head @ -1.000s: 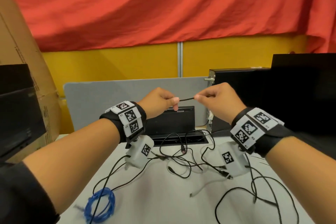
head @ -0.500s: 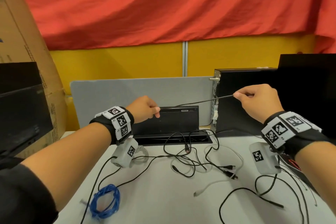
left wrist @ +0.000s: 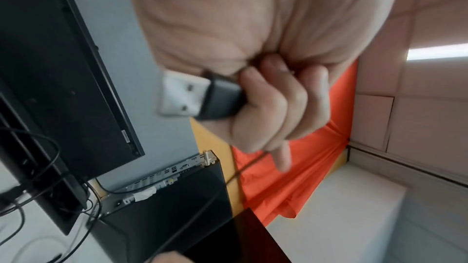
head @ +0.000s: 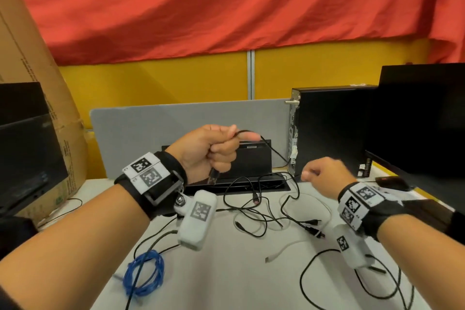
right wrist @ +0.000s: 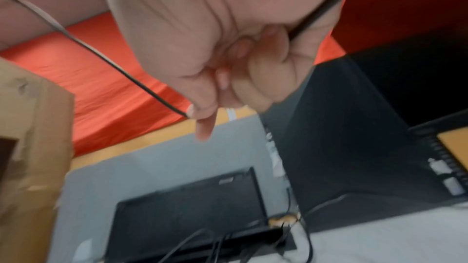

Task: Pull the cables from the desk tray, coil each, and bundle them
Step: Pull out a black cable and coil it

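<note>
My left hand is raised over the open desk tray and grips a thin black cable. Its USB plug hangs below the fist. In the left wrist view the fingers curl round the plug's black housing. The cable arcs down to my right hand, lower and to the right, which pinches it. In the right wrist view the cable meets the fingertips. A tangle of black cables, a white cable and a coiled blue cable lie on the desk.
A black computer tower stands right of the tray, with a monitor and a mouse beyond. A grey partition backs the desk. Another monitor and a cardboard box fill the left.
The hands met on the cable, then the right hand drew it out taut to the right. Now the right hand has dropped lower and the cable hangs slack. The left hand has risen.
</note>
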Motion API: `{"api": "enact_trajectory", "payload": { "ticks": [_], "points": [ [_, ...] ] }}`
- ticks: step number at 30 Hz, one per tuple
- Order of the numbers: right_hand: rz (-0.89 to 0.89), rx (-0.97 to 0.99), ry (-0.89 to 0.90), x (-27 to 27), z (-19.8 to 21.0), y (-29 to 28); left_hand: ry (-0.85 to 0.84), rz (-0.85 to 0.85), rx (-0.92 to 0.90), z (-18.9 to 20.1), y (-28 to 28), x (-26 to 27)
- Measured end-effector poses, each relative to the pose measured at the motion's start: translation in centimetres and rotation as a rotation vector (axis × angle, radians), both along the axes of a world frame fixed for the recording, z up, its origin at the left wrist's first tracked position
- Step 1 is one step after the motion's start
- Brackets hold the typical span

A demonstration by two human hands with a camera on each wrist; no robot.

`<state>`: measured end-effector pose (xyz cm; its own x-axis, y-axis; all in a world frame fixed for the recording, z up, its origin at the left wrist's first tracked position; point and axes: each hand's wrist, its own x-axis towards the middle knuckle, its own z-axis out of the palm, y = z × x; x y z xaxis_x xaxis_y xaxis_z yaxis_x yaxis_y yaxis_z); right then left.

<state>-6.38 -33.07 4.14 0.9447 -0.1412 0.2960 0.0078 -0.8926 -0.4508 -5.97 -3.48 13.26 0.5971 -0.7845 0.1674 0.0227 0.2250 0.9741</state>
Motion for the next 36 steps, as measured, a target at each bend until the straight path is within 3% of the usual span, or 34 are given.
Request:
{"api": "enact_trajectory", "payload": {
  "ticks": [3, 6, 9, 13, 20, 25, 31, 36],
  "points": [
    [0.252, -0.044, 0.169, -1.5, -1.3, 2.7, 0.019, 0.25, -0.121, -0.4, -0.6, 0.2],
    [0.403, -0.094, 0.205, -3.3, -1.2, 5.1, -0.004, 0.443, -0.182, -1.2, -0.9, 0.2],
    [0.546, -0.065, 0.231, -5.3, 0.4, 7.3, 0.017, 0.524, -0.199, -2.2, -1.2, 0.6],
    [0.61, 0.122, 0.173, -7.4, 3.9, 8.5, -0.058, 0.615, -0.053, -3.0, -1.6, 1.4],
    [0.619, 0.366, 0.035, -8.1, 8.1, 8.0, -0.208, 0.469, 0.259, -3.3, -2.4, -0.6],
    [0.505, 0.493, -0.212, -6.0, 8.6, 7.9, -0.127, 0.192, 0.293, -2.9, -2.9, -2.8],
    [0.335, 0.5, -0.37, -3.2, 5.7, 7.5, -0.022, 0.124, 0.157, -2.8, -3.0, -3.6],
    [0.315, 0.365, -0.167, -2.5, 2.7, 8.7, 0.093, 0.147, -0.025, -2.7, -3.1, -3.3]
  ]
}}
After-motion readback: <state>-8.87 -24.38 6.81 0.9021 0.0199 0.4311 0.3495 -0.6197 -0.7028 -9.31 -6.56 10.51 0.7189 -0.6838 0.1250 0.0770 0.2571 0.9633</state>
